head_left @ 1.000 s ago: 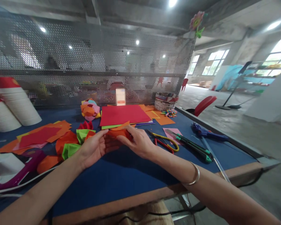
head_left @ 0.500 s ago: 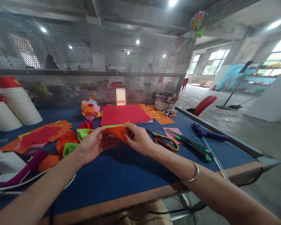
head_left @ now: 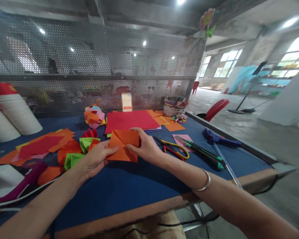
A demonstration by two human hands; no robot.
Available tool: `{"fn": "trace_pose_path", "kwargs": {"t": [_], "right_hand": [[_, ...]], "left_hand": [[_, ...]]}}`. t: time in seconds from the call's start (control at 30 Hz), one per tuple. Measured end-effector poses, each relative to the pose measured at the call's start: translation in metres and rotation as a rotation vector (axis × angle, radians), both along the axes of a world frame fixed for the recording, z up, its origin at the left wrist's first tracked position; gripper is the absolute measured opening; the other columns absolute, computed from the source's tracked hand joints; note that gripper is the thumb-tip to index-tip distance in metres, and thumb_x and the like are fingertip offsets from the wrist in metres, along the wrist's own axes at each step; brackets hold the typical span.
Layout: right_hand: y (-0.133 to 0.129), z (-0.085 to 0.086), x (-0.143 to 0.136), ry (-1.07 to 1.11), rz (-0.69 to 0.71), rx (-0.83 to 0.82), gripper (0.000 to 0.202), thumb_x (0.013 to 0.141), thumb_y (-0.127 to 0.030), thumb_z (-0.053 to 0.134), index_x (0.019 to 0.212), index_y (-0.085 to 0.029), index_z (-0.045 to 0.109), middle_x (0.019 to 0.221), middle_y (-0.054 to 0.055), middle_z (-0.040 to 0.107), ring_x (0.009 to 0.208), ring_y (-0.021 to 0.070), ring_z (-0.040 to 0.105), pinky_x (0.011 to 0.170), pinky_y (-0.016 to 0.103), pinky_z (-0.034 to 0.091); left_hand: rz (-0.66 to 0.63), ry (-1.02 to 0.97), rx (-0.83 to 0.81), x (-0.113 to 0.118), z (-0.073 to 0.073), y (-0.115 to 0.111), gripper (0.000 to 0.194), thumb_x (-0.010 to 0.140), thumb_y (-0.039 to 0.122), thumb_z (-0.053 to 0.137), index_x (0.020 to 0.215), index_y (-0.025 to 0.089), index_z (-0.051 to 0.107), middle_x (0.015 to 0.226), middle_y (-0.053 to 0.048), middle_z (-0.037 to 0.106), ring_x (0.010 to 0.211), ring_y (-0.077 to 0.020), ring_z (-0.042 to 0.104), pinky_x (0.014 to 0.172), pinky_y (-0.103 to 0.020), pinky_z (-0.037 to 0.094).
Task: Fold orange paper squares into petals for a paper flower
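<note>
An orange square of paper [head_left: 123, 141] with diagonal creases is held up above the blue tabletop, its face toward me. My left hand [head_left: 99, 157] pinches its left edge, thumb in front and fingers behind. At its right side my right hand [head_left: 146, 145] is closed on it, the thumb pressed near the middle. The fingers behind the sheet are partly hidden. Just behind the paper lies a stack of sheets with a red one [head_left: 132, 120] on top. Folded green paper [head_left: 74, 160] and orange paper pieces [head_left: 68, 149] rest left of my left hand.
Scissors [head_left: 175, 148], a green-and-black cutter [head_left: 206, 156] and a blue glue gun [head_left: 220, 137] lie on the right. A woven basket [head_left: 175, 106] stands at the back. Stacked paper cups [head_left: 20, 109] and a purple-and-white device [head_left: 17, 182] occupy the left. A perforated metal screen [head_left: 89, 66] rises behind.
The orange paper, earlier tilted and bent between my fingers, is now opened out flat with its creased face showing. My left hand has turned so its thumb lies on the front.
</note>
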State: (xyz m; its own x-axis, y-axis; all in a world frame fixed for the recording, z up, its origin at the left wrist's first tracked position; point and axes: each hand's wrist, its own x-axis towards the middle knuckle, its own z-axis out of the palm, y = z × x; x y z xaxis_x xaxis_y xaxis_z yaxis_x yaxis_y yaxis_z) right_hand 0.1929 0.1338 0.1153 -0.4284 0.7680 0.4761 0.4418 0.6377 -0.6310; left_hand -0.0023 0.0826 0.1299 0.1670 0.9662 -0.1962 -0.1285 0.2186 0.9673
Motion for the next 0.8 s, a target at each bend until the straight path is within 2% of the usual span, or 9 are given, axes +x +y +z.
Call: {"fn": "trace_pose_path", "kwargs": {"t": [0.13, 0.23, 0.3, 0.37, 0.43, 0.5, 0.6, 0.7, 0.8], "right_hand": [[0.008, -0.003, 0.002, 0.028, -0.021, 0.054, 0.052, 0.088, -0.027, 0.066, 0.135, -0.020, 0.047, 0.107, 0.006, 0.069, 0.087, 0.0183, 0.068, 0.078, 0.031, 0.055], [0.011, 0.001, 0.005, 0.025, -0.030, 0.174, 0.063, 0.087, -0.017, 0.063, 0.145, -0.019, 0.040, 0.122, 0.012, 0.061, 0.105, 0.0221, 0.062, 0.089, 0.037, 0.053], [0.012, 0.005, 0.009, -0.013, 0.001, 0.267, 0.061, 0.085, -0.007, 0.056, 0.144, -0.020, 0.047, 0.129, 0.014, 0.056, 0.117, 0.0243, 0.056, 0.099, 0.042, 0.049], [0.012, 0.009, 0.012, -0.081, 0.067, 0.354, 0.061, 0.079, 0.002, 0.050, 0.133, -0.023, 0.061, 0.136, 0.013, 0.054, 0.124, 0.0256, 0.051, 0.105, 0.045, 0.045], [0.013, 0.011, 0.015, -0.161, 0.156, 0.427, 0.062, 0.072, 0.006, 0.052, 0.122, -0.026, 0.070, 0.141, 0.009, 0.053, 0.128, 0.0269, 0.048, 0.108, 0.047, 0.042], [0.014, 0.011, 0.017, -0.224, 0.227, 0.483, 0.061, 0.070, 0.004, 0.058, 0.120, -0.028, 0.072, 0.145, 0.007, 0.054, 0.130, 0.0281, 0.047, 0.108, 0.048, 0.042], [0.017, 0.009, 0.019, -0.254, 0.265, 0.545, 0.041, 0.081, -0.009, 0.067, 0.116, -0.028, 0.076, 0.141, 0.006, 0.061, 0.129, 0.0283, 0.049, 0.108, 0.048, 0.041], [0.022, 0.007, 0.019, -0.254, 0.278, 0.596, 0.020, 0.090, -0.021, 0.070, 0.106, -0.029, 0.079, 0.125, 0.005, 0.071, 0.122, 0.0268, 0.054, 0.103, 0.045, 0.042], [0.026, 0.005, 0.017, -0.245, 0.279, 0.653, 0.019, 0.091, -0.018, 0.068, 0.102, -0.027, 0.080, 0.111, 0.004, 0.075, 0.112, 0.0245, 0.059, 0.096, 0.041, 0.045]], "left_hand": [[0.010, 0.015, -0.030, -0.004, -0.001, 0.003, 0.032, 0.096, 0.040, 0.064, 0.116, 0.015, 0.063, 0.111, -0.006, 0.069, 0.093, -0.0159, 0.068, 0.082, -0.036, 0.059], [0.017, 0.029, -0.045, -0.005, -0.002, 0.003, 0.032, 0.096, 0.039, 0.064, 0.117, 0.015, 0.063, 0.112, -0.006, 0.068, 0.093, -0.0159, 0.068, 0.081, -0.036, 0.059], [0.026, 0.043, -0.055, -0.007, -0.001, 0.004, 0.033, 0.096, 0.039, 0.064, 0.118, 0.016, 0.062, 0.113, -0.006, 0.067, 0.093, -0.0160, 0.067, 0.080, -0.035, 0.059], [0.030, 0.055, -0.063, -0.008, 0.001, 0.004, 0.033, 0.096, 0.039, 0.064, 0.120, 0.016, 0.062, 0.114, -0.006, 0.067, 0.093, -0.0159, 0.067, 0.079, -0.035, 0.059], [0.026, 0.059, -0.066, -0.010, 0.003, 0.005, 0.033, 0.096, 0.038, 0.064, 0.120, 0.016, 0.061, 0.114, -0.006, 0.067, 0.093, -0.0158, 0.067, 0.079, -0.034, 0.059], [0.016, 0.062, -0.065, -0.011, 0.004, 0.005, 0.033, 0.096, 0.038, 0.064, 0.120, 0.016, 0.061, 0.113, -0.006, 0.067, 0.092, -0.0156, 0.067, 0.078, -0.034, 0.059], [-0.013, 0.070, -0.065, -0.013, 0.005, 0.006, 0.032, 0.096, 0.037, 0.064, 0.119, 0.016, 0.062, 0.113, -0.006, 0.067, 0.092, -0.0155, 0.067, 0.079, -0.034, 0.059], [-0.058, 0.078, -0.066, -0.013, 0.003, 0.006, 0.030, 0.095, 0.036, 0.065, 0.117, 0.015, 0.063, 0.112, -0.006, 0.067, 0.092, -0.0153, 0.067, 0.079, -0.034, 0.059], [-0.084, 0.085, -0.054, -0.014, 0.001, 0.006, 0.029, 0.095, 0.035, 0.066, 0.116, 0.015, 0.063, 0.111, -0.006, 0.067, 0.092, -0.0154, 0.067, 0.080, -0.034, 0.059]]}}
